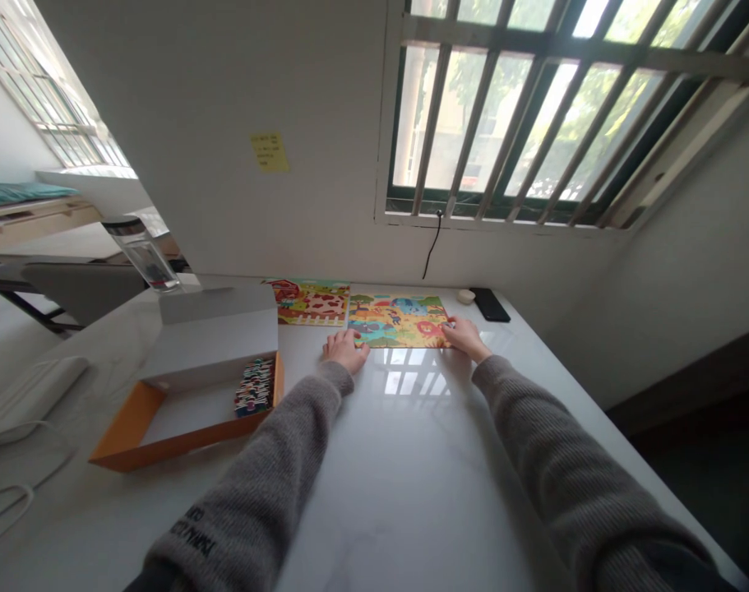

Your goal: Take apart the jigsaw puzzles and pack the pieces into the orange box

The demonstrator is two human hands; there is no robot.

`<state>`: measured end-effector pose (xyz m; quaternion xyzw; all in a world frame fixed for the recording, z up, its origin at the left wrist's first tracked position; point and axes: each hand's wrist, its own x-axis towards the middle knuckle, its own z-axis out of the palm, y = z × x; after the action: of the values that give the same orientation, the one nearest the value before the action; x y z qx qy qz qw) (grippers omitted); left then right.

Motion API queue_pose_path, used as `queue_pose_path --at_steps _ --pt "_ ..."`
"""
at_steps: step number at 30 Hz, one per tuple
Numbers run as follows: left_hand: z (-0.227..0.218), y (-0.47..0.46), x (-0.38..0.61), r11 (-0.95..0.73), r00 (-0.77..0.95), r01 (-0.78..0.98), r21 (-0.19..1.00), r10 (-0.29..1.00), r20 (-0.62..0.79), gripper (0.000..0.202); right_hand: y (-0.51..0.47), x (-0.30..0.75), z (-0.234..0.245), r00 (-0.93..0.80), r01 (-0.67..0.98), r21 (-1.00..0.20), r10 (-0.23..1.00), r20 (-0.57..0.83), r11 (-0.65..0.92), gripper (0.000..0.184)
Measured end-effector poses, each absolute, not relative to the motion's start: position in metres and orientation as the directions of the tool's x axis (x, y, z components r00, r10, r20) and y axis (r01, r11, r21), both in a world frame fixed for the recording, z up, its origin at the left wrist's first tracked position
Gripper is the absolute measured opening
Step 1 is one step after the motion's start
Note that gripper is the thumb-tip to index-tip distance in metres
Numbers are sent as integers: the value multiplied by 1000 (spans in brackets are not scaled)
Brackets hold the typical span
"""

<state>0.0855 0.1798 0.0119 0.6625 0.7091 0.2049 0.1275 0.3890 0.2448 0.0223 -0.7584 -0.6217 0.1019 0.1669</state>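
A colourful picture board [402, 319] with an elephant and a lion on it lies flat on the white table, near the wall. My left hand [345, 352] grips its near left corner, fingers curled along the edge. At the opposite end, my right hand [466, 338] pinches the right edge between thumb and fingers. Just left of it lies a second picture board [316, 302] with a red barn and a spotted cow pattern. Part of that one's left side is hidden behind the raised lid of a box.
An orange box [124, 427] with its lid folded back holds a stack of colourful pieces [255, 386]. Past my right hand lie a black phone [491, 304] and a small round pale object [466, 296]. A glass bottle [149, 256] and a white cable [25, 497] are on the left.
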Motion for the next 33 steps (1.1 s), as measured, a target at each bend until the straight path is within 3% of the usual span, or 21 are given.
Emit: queue_pose_path --at_steps 9,17,22,25,28,31,33 --pt "11 108 74 -67 23 938 340 991 133 30 160 407 19 98 838 -543 994 51 -55 43" --pt "28 17 29 -191 184 926 326 981 53 28 44 404 0 -18 808 -579 987 161 109 47" --pt "30 -27 17 -255 247 920 298 967 64 27 8 403 -1 -35 812 -569 984 178 131 39" --pt "26 -37 9 -302 297 905 299 953 63 30 4 398 0 -39 845 -517 981 190 134 37" --pt "20 -31 0 -405 405 874 270 913 59 39 4 391 3 -83 909 -382 971 223 166 34" --pt "17 -15 -8 -563 563 801 204 824 61 41 4 383 8 -146 949 -234 953 266 211 30" --pt "16 -3 -9 -661 661 734 157 748 61 35 3 373 10 -231 933 -197 920 315 302 27"
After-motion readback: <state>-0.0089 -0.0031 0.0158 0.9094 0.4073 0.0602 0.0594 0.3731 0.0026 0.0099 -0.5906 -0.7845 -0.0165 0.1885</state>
